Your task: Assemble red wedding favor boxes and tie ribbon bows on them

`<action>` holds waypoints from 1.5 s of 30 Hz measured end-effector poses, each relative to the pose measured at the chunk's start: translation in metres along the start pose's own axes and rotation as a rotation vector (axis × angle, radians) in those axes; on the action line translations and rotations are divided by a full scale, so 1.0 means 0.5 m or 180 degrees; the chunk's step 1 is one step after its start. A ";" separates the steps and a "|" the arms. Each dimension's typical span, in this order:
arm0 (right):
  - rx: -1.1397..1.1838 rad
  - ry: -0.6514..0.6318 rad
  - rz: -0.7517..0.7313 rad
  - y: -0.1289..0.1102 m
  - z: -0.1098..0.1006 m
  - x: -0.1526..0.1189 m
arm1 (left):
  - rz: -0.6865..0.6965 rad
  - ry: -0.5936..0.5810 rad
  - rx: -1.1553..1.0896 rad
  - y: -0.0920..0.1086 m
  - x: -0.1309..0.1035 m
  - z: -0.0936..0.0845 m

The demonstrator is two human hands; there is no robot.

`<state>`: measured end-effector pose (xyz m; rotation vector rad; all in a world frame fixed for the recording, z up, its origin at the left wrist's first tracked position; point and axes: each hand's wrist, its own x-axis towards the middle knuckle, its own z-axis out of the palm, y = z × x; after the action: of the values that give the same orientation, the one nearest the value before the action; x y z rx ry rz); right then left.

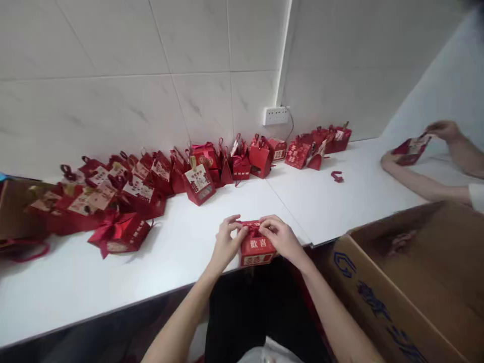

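Note:
A red gift box (257,247) with pale lettering sits at the table's front edge, right before me. Across its top runs a dark red ribbon (254,231). My left hand (230,237) pinches the ribbon from the left, thumb and fingers together. From the right, my right hand (279,236) grips the ribbon the same way, its fingertips a little apart from those of the left. The fingers partly cover the box top and the ribbon's middle.
Several red gift boxes (157,174) crowd along the wall; one bowed box (121,233) lies nearer on the left. A large cardboard carton (378,282) stands at front right. At far right, another person's hands (446,130) hold a red box (410,151). A power strip (275,116) is on the wall.

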<state>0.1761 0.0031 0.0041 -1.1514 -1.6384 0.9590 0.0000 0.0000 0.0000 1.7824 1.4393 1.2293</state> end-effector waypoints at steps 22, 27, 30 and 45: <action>-0.0372 -0.0684 0.0374 -0.030 -0.045 0.009 | -0.0712 0.0348 -0.0816 0.020 -0.040 0.034; -0.0226 -0.0577 0.0419 -0.021 -0.037 0.006 | -0.0658 0.0401 -0.0879 0.030 -0.039 0.042; -0.0250 -0.0533 0.0460 -0.018 -0.031 0.002 | -0.0638 0.0387 -0.0900 0.032 -0.038 0.042; 0.0572 -0.0918 0.0614 -0.016 -0.039 0.004 | -0.0737 0.0607 -0.1099 0.014 -0.046 0.051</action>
<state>0.1919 0.0049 0.0177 -1.1000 -1.6433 1.4217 0.0256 -0.0203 -0.0128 1.2623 1.3887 1.4503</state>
